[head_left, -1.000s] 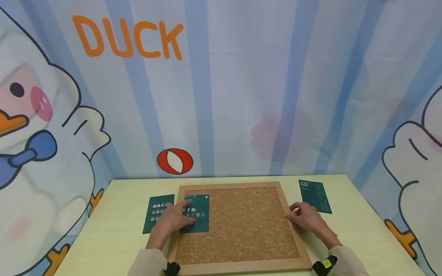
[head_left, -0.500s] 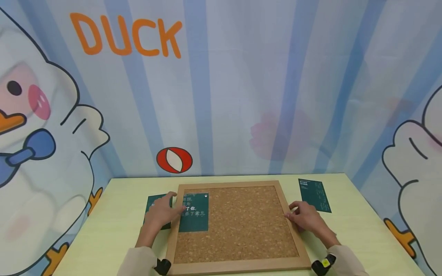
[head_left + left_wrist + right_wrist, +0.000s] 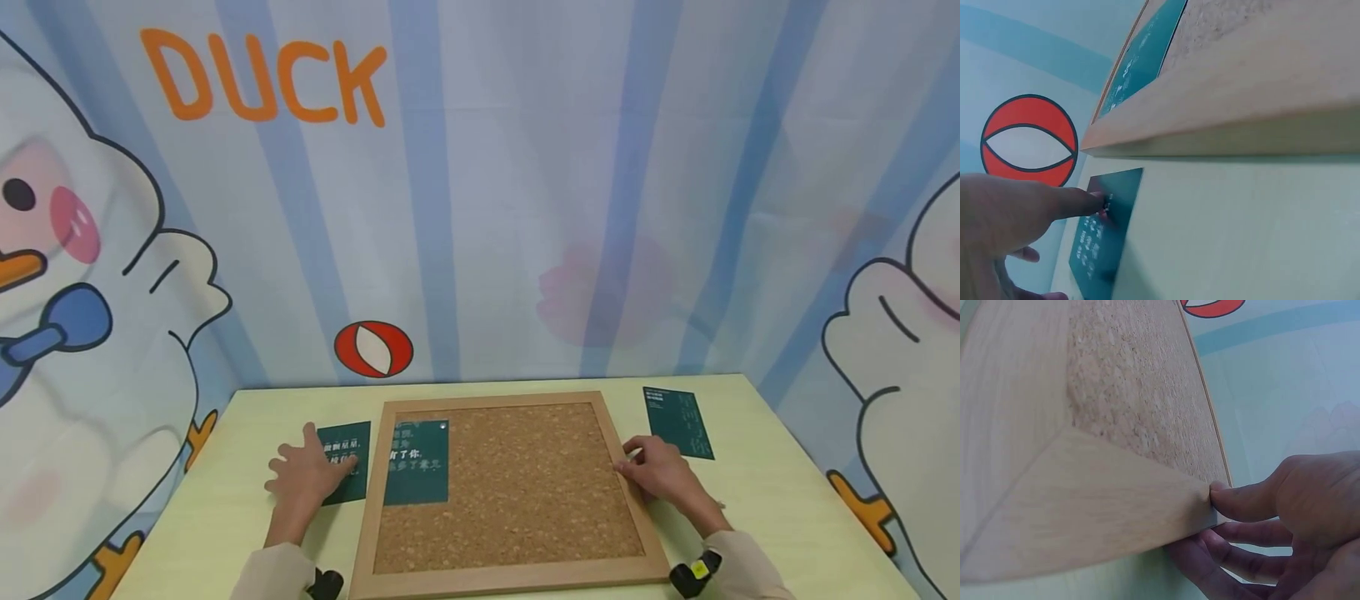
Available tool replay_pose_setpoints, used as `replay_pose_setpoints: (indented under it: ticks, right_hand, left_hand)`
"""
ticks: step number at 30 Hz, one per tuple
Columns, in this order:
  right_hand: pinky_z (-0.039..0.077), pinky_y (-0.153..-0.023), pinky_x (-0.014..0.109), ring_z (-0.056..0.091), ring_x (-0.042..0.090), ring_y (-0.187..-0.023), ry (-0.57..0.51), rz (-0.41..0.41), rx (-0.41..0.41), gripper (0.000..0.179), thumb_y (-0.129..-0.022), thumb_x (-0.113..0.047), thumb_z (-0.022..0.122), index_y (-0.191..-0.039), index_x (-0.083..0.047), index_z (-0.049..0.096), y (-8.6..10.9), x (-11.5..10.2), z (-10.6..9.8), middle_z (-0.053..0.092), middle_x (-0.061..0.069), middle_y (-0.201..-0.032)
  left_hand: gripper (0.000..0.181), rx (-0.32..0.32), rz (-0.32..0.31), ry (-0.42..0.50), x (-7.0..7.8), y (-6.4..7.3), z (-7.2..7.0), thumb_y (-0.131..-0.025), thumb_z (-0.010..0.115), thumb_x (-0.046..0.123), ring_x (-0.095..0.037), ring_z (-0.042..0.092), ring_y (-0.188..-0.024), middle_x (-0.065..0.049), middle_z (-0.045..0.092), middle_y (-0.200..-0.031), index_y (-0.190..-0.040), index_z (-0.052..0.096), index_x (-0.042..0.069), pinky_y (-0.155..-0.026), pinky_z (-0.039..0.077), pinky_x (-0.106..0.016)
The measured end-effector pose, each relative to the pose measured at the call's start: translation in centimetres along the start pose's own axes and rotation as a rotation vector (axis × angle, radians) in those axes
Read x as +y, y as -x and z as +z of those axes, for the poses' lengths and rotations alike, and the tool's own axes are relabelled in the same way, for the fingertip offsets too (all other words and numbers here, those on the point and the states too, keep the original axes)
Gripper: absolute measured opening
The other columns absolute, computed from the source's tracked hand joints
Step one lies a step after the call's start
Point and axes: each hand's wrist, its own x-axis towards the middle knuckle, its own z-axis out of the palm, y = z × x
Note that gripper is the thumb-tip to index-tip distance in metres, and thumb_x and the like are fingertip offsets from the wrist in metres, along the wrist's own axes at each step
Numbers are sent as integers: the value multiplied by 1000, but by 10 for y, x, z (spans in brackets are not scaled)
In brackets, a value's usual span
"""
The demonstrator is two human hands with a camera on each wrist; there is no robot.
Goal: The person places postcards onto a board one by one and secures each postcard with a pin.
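Observation:
A cork board [image 3: 540,483] with a light wooden frame lies on the table. Over its left side sits a dark green card [image 3: 417,483] printed with white characters, with a small round pin head [image 3: 442,426] at its upper right corner. To the left of the board a second green card [image 3: 356,437] lies on the table. My left hand [image 3: 303,475] spreads its fingers at that card's left edge, thumb reaching across it; the left wrist view shows the thumb tip right over the print. With thumb on top and fingers beneath, my right hand [image 3: 1297,519] grips the frame's right side.
A third green card [image 3: 679,423] lies on the pale yellow table [image 3: 277,417] at the back right, beyond my right hand. Behind the table's far edge hangs a blue striped backdrop [image 3: 495,208] with duck drawings and the word DUCK.
My left hand has left the card on the board and moved left to the card on the table, its fingers now spread. My right hand keeps its hold on the frame.

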Motion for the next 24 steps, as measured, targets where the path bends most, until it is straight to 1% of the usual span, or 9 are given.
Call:
replay_pose_setpoints:
  ticks: [5, 9, 12, 16, 19, 22, 24]
  right_hand:
    - [59, -59, 33, 66, 19, -71, 9, 9, 3, 36, -98, -13, 72, -124, 10, 62, 0, 0, 1, 67, 13, -92]
    - [58, -59, 33, 65, 19, -70, 17, 7, 6, 35, -98, -13, 72, -123, 10, 63, 0, 2, 2, 67, 12, -91]
    - [58, -59, 33, 65, 18, -70, 18, 8, 10, 34, -99, -13, 72, -123, 10, 63, -1, 3, 3, 67, 12, -90]
    - [58, -59, 33, 65, 18, -70, 9, 14, 7, 35, -99, -13, 71, -123, 10, 63, 0, 2, 3, 67, 12, -91]
    - [58, -59, 33, 64, 18, -70, 3, 19, 6, 35, -99, -13, 71, -124, 10, 62, 0, 2, 4, 67, 12, -91]
    - [58, -59, 33, 64, 18, -69, 3, 22, 7, 36, -99, -13, 71, -125, 10, 62, -1, 2, 4, 67, 12, -91]
    - [58, -59, 33, 64, 18, -69, 4, 24, 8, 36, -99, -13, 71, -125, 10, 62, -1, 3, 3, 67, 11, -91]
  left_hand:
    - [100, -47, -29, 57, 1, 0, -6, -88, 81, 30, -68, 35, -126, -50, 33, -131, -151, 14, -9, -101, 34, -80]
    - [102, -85, -52, 65, 2, 2, -13, -88, 82, 28, -67, 37, -126, -50, 35, -130, -151, 10, -8, -101, 34, -79]
    - [106, -96, -59, 67, 1, 3, -14, -87, 82, 28, -67, 36, -127, -51, 36, -131, -152, 6, -7, -101, 34, -78]
    - [111, -85, -75, 106, -2, 4, -14, -84, 84, 27, -66, 33, -127, -51, 34, -131, -153, 2, -5, -103, 32, -77]
    - [113, -63, -79, 157, -2, 5, -14, -82, 85, 23, -66, 33, -125, -49, 31, -130, -154, 1, 1, -103, 31, -77]
    - [113, -37, -61, 203, -3, 7, -14, -81, 86, 19, -65, 38, -117, -47, 26, -131, -155, 2, 7, -98, 37, -77]
    - [112, -25, -41, 228, -3, 8, -14, -81, 86, 17, -65, 40, -113, -46, 21, -133, -154, 3, 8, -94, 41, -77]
